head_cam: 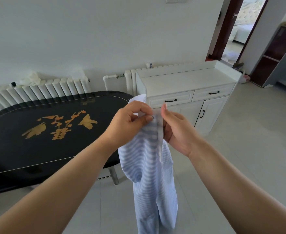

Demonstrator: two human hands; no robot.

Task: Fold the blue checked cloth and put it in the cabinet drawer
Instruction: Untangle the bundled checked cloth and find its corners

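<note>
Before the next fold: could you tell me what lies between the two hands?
In the head view, the blue checked cloth alone: left hand and right hand pinch its top.

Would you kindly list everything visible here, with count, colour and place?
Blue-and-white checked cloth: one, hanging between both hands, centre.
Glossy black oval table: one, gold motif, left.
White cabinet: one, two shut drawers and doors with black handles, centre right.
White radiators: two, along the wall.
Dark red doorway frame: one, upper right.
Left hand: grip pinching the cloth's top.
Right hand: holding the cloth's edge.
</note>
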